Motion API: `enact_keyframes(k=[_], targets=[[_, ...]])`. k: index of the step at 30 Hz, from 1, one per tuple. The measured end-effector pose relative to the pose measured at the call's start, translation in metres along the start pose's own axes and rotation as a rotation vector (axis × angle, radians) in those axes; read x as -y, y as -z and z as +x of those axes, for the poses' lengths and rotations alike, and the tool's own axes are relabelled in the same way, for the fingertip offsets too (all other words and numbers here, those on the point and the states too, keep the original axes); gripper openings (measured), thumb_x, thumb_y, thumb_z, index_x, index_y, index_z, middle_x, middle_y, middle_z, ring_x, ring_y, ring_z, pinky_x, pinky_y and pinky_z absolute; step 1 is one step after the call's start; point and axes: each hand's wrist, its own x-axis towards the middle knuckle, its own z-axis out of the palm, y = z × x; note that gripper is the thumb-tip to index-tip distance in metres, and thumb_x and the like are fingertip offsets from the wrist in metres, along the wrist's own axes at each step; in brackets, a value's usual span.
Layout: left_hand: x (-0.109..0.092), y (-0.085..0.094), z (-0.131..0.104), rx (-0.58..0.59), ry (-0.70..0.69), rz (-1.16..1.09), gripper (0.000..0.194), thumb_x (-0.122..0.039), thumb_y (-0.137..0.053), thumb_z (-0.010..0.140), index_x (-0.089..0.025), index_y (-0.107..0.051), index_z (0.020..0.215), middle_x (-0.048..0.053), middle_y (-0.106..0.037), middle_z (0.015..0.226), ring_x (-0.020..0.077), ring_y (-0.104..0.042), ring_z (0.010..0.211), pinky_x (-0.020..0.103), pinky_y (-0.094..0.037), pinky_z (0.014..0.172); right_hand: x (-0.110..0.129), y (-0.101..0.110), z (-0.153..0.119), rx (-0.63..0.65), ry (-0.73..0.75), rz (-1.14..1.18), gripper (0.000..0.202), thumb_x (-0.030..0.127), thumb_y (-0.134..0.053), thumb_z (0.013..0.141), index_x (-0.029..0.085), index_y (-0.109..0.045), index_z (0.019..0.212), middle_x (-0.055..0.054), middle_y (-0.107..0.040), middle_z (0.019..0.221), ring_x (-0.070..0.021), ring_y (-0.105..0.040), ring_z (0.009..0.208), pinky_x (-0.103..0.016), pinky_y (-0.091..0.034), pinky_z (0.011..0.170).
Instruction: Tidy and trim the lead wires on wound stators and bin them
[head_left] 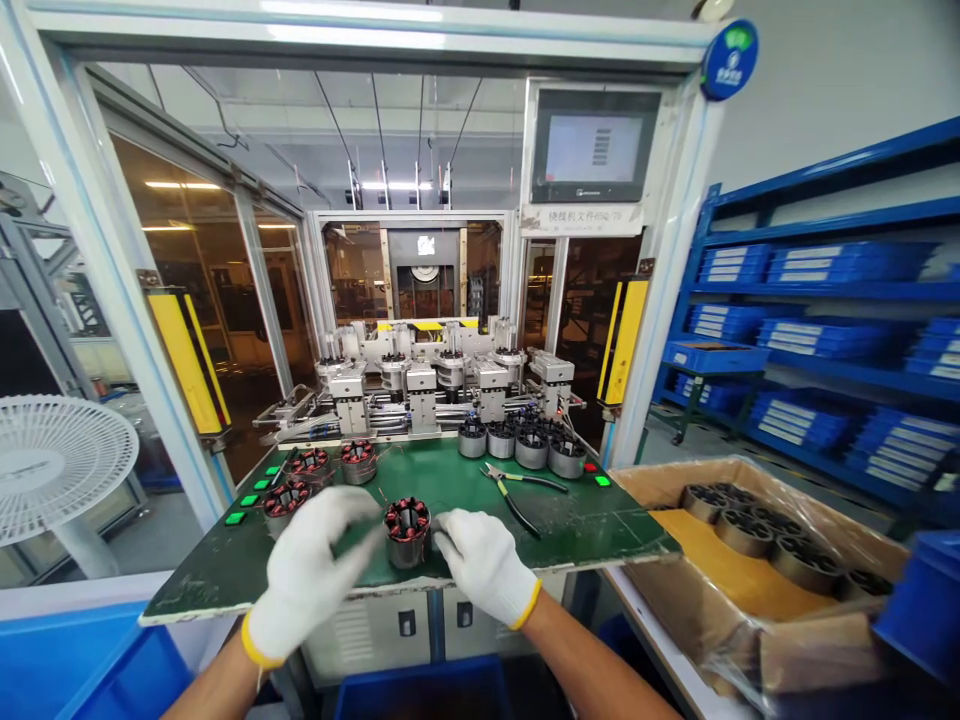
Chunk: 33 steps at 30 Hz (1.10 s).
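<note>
A metal stator with red copper windings (407,534) stands upright near the front edge of the green work surface (592,525). My left hand (322,560), in a white glove, is just left of it, slightly blurred, thumb and fingers apart, holding nothing. At the stator's right side is my gloved right hand (486,560), its fingers bent together against the stator's side; the fingertips are partly hidden. Several wound stators (358,462) stand behind my left hand. Green-and-black-handled cutters (517,490) lie to the right, jaws apart.
Several bare stators (531,448) stand at the back right, before the winding machine (420,385). An open carton (750,625) of cores is at right, a blue bin (90,665) at lower left, and a white fan (60,465) at left.
</note>
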Motion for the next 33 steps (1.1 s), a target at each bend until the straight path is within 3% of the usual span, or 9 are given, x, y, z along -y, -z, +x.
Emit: enact_keyframes(k=[2, 4, 9, 15, 19, 23, 25, 28, 33], targets=[[-0.018, -0.006, -0.011, 0.230, -0.339, 0.209, 0.023, -0.020, -0.053, 0.083, -0.024, -0.059, 0.105, 0.004, -0.066, 0.107, 0.0211, -0.061, 0.086, 0.035, -0.049, 0.074, -0.001, 0.000, 0.001, 0.003, -0.006, 0.027, 0.024, 0.031, -0.040, 0.094, 0.025, -0.061, 0.102, -0.001, -0.068, 0.093, -0.0181, -0.062, 0.080, -0.028, -0.035, 0.068], [-0.035, -0.019, -0.017, 0.385, -0.470, 0.418, 0.033, -0.012, -0.048, 0.083, -0.022, -0.056, 0.113, 0.006, -0.065, 0.108, 0.0210, -0.061, 0.077, 0.034, -0.048, 0.063, -0.001, 0.001, 0.001, 0.006, -0.010, 0.042, 0.024, 0.031, -0.039, 0.095, 0.025, -0.061, 0.103, 0.000, -0.068, 0.095, -0.0181, -0.062, 0.082, -0.028, -0.036, 0.070], [-0.045, -0.040, -0.022, 0.485, -0.483, 0.661, 0.024, -0.008, -0.044, 0.082, -0.017, -0.057, 0.100, 0.008, -0.062, 0.086, 0.0211, -0.058, 0.069, 0.031, -0.044, 0.055, 0.002, 0.005, 0.003, 0.044, -0.002, -0.015, 0.024, 0.030, -0.038, 0.095, 0.024, -0.059, 0.104, -0.002, -0.067, 0.094, -0.0188, -0.062, 0.082, -0.029, -0.038, 0.069], [-0.040, -0.035, -0.020, 0.533, -0.461, 0.640, 0.024, -0.005, -0.043, 0.079, -0.019, -0.056, 0.095, 0.007, -0.061, 0.084, 0.0238, -0.058, 0.072, 0.036, -0.048, 0.060, 0.010, 0.007, 0.005, 0.046, 0.014, -0.225, 0.024, 0.023, -0.038, 0.091, 0.020, -0.055, 0.108, -0.007, -0.061, 0.086, -0.0210, -0.060, 0.077, -0.029, -0.037, 0.063], [-0.036, -0.024, -0.017, 0.534, -0.427, 0.510, 0.029, -0.006, -0.045, 0.076, -0.020, -0.057, 0.099, 0.007, -0.063, 0.088, 0.0239, -0.060, 0.077, 0.040, -0.051, 0.069, 0.010, 0.006, 0.007, 0.027, 0.034, -0.230, 0.022, 0.028, -0.040, 0.090, 0.023, -0.055, 0.105, -0.005, -0.061, 0.080, -0.0213, -0.060, 0.073, -0.029, -0.035, 0.059], [-0.023, -0.015, -0.020, 0.418, -0.457, 0.169, 0.035, -0.010, -0.041, 0.080, -0.019, -0.055, 0.111, 0.008, -0.065, 0.098, 0.0214, -0.060, 0.088, 0.036, -0.050, 0.081, 0.009, 0.005, 0.009, 0.036, 0.020, -0.211, 0.022, 0.026, -0.040, 0.089, 0.025, -0.055, 0.104, -0.003, -0.063, 0.077, -0.0217, -0.061, 0.070, -0.029, -0.035, 0.058], [-0.017, -0.012, -0.022, 0.360, -0.376, 0.006, 0.034, -0.011, -0.037, 0.085, -0.021, -0.055, 0.112, 0.006, -0.066, 0.099, 0.0183, -0.061, 0.090, 0.032, -0.050, 0.082, 0.009, 0.005, 0.010, 0.052, 0.010, -0.201, 0.020, 0.026, -0.041, 0.088, 0.025, -0.055, 0.103, -0.003, -0.064, 0.077, -0.0217, -0.062, 0.071, -0.029, -0.035, 0.058], [-0.019, -0.009, -0.020, 0.344, -0.071, -0.156, 0.029, -0.019, -0.035, 0.091, -0.023, -0.059, 0.106, 0.003, -0.068, 0.098, 0.0151, -0.063, 0.088, 0.025, -0.050, 0.080, 0.010, 0.005, 0.010, 0.089, 0.010, -0.198, 0.017, 0.026, -0.043, 0.086, 0.024, -0.055, 0.098, -0.003, -0.065, 0.077, -0.0222, -0.063, 0.070, -0.029, -0.036, 0.059], [-0.041, -0.002, 0.015, 0.415, 0.377, -0.336, 0.026, -0.026, -0.039, 0.088, -0.020, -0.062, 0.099, 0.002, -0.069, 0.090, 0.0145, -0.064, 0.078, 0.023, -0.051, 0.069, 0.016, 0.008, 0.005, 0.166, 0.061, -0.229, 0.012, 0.023, -0.043, 0.085, 0.021, -0.054, 0.088, -0.005, -0.065, 0.075, -0.0245, -0.063, 0.068, -0.032, -0.040, 0.059]])
